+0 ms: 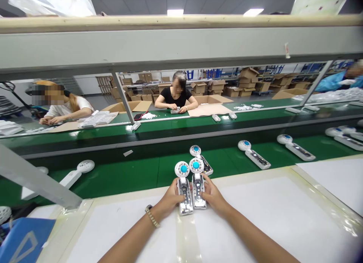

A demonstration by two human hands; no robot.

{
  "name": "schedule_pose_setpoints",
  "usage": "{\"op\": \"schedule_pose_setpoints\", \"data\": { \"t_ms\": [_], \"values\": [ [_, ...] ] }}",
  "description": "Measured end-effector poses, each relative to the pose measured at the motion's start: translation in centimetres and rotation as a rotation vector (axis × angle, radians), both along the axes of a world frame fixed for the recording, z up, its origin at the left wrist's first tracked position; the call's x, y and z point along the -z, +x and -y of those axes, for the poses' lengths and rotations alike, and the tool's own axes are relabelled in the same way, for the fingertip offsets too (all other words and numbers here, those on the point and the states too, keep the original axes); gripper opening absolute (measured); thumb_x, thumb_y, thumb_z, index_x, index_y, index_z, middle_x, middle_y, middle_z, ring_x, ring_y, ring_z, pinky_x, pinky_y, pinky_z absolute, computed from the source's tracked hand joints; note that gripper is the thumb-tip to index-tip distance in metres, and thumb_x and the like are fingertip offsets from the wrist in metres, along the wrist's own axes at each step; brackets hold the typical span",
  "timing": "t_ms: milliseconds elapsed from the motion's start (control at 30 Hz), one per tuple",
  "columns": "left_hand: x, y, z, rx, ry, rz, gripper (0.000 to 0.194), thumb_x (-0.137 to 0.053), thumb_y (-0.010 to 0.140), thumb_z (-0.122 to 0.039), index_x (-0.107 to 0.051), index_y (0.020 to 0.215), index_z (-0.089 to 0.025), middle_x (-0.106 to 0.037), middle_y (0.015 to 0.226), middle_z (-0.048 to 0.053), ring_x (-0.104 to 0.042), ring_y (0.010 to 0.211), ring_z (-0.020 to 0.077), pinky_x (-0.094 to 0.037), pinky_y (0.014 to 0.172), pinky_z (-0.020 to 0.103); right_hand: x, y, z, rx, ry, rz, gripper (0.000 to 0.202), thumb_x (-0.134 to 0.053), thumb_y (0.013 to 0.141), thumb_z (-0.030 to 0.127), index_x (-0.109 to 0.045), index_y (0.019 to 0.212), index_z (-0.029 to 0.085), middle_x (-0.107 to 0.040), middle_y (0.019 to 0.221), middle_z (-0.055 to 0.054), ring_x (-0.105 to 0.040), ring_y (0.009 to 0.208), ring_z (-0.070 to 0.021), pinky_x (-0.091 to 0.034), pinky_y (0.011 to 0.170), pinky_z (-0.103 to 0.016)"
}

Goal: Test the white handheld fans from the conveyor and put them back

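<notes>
My left hand [172, 198] is closed around a handheld fan [185, 198] with a round white head, a blue centre and a clear body showing electronics. A second handheld fan [199, 193] of the same kind is gripped by my right hand [213, 195]. Both fans stand side by side, heads pointing away from me, above the near edge of the white worktop [249, 225]. Just behind them another fan [207, 165] lies on the green conveyor belt [153, 168], partly covered by the one in my right hand. My thumbs rest on the clear bodies.
More fans [257, 159] lie along the belt to the right, and a white one [70, 178] to the left. A grey post [36, 179] slants at the left, near a blue bin [27, 238]. Across the line, people [177, 96] sit working beside cardboard boxes.
</notes>
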State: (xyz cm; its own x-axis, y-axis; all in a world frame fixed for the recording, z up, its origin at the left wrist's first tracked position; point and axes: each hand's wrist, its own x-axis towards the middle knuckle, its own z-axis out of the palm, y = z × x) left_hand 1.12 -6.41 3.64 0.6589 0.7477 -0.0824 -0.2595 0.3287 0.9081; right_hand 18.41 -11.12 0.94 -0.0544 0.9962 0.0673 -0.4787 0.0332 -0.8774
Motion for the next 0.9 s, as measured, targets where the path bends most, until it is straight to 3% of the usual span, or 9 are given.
{"op": "schedule_pose_setpoints", "data": {
  "t_ms": [433, 600, 733, 900],
  "values": [
    [0.2, -0.1, 0.0, 0.021, -0.018, -0.008, 0.058, -0.073, 0.057, -0.01, -0.043, 0.106, -0.019, -0.056, 0.106, 0.011, -0.055, 0.097, 0.0266, -0.045, 0.08, 0.037, 0.0, 0.0, 0.0, -0.035, -0.015, -0.05, 0.075, -0.074, 0.062, 0.03, -0.031, 0.123, 0.027, -0.057, 0.107, -0.008, -0.056, 0.1, -0.0246, -0.041, 0.086, -0.039],
    [0.0, 0.3, 0.1, -0.051, -0.121, 0.015, 0.047, -0.07, 0.066, -0.026, -0.046, 0.105, -0.018, -0.06, 0.098, 0.01, -0.06, 0.087, 0.0229, -0.046, 0.077, 0.035, 0.5, -0.2, -0.1, 0.026, -0.022, -0.042, 0.082, -0.076, 0.057, 0.035, -0.031, 0.124, 0.025, -0.058, 0.108, -0.011, -0.057, 0.097, -0.028, -0.041, 0.086, -0.044],
    [-0.2, 0.8, -0.2, -0.17, -0.262, 0.023, 0.029, -0.064, 0.072, -0.036, -0.052, 0.09, -0.017, -0.064, 0.085, 0.008, -0.062, 0.078, 0.0211, -0.048, 0.075, 0.034, 1.1, -0.4, -0.4, 0.054, -0.027, -0.048, 0.084, -0.078, 0.054, 0.035, -0.032, 0.124, 0.026, -0.057, 0.108, -0.011, -0.057, 0.097, -0.0298, -0.042, 0.084, -0.046],
    [-0.2, 0.8, -0.9, -0.222, -0.333, -0.019, 0.042, -0.053, 0.074, -0.056, -0.054, 0.072, -0.013, -0.063, 0.063, 0.008, -0.06, 0.057, 0.0183, -0.049, 0.069, 0.033, 1.4, -0.4, -0.7, 0.031, -0.032, -0.036, 0.084, -0.078, 0.053, 0.034, -0.031, 0.122, 0.026, -0.058, 0.106, -0.012, -0.056, 0.1, -0.0315, -0.042, 0.085, -0.047]
  ]
}}
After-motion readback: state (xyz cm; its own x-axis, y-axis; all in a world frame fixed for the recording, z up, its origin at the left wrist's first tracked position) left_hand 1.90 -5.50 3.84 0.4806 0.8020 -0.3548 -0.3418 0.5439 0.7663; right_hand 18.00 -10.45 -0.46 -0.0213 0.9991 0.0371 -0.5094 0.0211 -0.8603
